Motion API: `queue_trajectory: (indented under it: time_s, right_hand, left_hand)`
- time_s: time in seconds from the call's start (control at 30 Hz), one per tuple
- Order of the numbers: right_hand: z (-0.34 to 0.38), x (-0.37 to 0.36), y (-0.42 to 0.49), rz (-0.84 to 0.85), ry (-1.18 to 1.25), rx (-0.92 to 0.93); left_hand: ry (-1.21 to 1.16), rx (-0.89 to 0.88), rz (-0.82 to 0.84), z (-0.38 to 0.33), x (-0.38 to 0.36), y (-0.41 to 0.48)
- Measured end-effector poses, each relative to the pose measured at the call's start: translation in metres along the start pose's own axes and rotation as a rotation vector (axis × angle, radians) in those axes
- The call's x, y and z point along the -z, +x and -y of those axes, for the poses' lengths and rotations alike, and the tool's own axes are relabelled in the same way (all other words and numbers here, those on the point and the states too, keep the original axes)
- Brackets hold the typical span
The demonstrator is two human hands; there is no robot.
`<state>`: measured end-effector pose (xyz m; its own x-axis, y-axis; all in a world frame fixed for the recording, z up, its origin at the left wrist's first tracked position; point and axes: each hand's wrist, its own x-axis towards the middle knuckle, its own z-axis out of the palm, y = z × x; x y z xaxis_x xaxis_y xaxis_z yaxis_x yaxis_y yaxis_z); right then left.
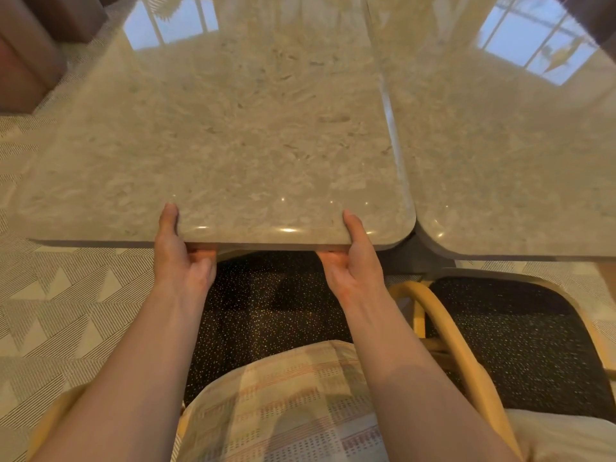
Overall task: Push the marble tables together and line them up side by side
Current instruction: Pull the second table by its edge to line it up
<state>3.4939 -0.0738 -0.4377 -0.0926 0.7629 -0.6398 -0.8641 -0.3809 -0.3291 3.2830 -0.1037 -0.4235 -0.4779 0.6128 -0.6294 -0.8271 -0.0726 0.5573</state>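
Two glossy beige marble tables fill the upper view. The left marble table (233, 128) lies right in front of me, and the right marble table (500, 155) sits beside it. Their long edges meet along a thin seam, and a small wedge-shaped gap shows at the rounded near corners. My left hand (181, 258) grips the near edge of the left table, thumb on top and fingers underneath. My right hand (355, 261) holds the same edge further right in the same way, close to the near right corner.
A chair with a black speckled seat (266, 305) stands under the left table's near edge between my arms. A second chair with a curved tan frame (446, 325) stands at the right. Patterned carpet (66, 311) covers the floor. Dark furniture (30, 61) stands at the far left.
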Motion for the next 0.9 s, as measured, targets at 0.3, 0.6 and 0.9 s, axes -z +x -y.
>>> queue_trajectory:
  time_s: [0.3,0.6,0.9]
  right_hand:
    - [-0.002,0.003,-0.001,-0.012,0.018,-0.011]
    - [0.003,-0.003,-0.010,-0.020,0.021,-0.068]
    - [0.002,-0.003,-0.012,-0.053,0.033,-0.086]
  left_hand:
    - [-0.006,0.007,-0.013,0.000,0.008,0.008]
    - [-0.037,0.000,-0.068,0.002,0.001,-0.001]
    - [-0.020,0.023,-0.086,-0.002,0.001,-0.007]
